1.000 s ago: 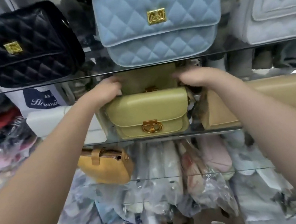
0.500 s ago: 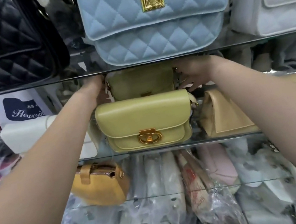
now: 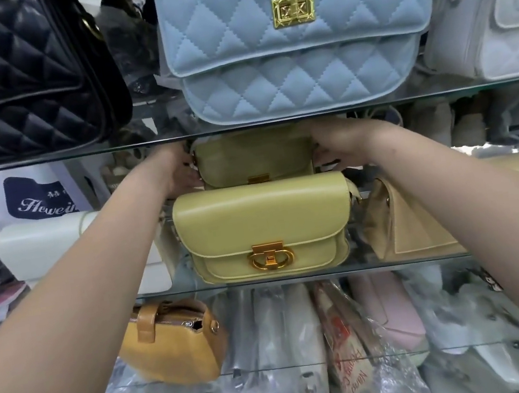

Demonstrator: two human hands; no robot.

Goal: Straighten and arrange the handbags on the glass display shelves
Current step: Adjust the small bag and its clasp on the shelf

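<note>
Behind its twin (image 3: 266, 225), smooth yellow-green handbag (image 3: 252, 160), left hand (image 3: 178, 171), right hand (image 3: 341, 142), fingers (image 3: 323, 156) clasping its ends.

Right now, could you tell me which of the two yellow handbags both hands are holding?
The rear yellow handbag, gripped at its ends by the left hand and right hand; no hand holds the front yellow handbag.

Plastic-wrapped goods (image 3: 311, 350), white logo bag (image 3: 36, 192)

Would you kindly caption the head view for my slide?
Left hand and right hand grip the rear yellow handbag by its ends, behind its twin on the glass shelf.
</note>
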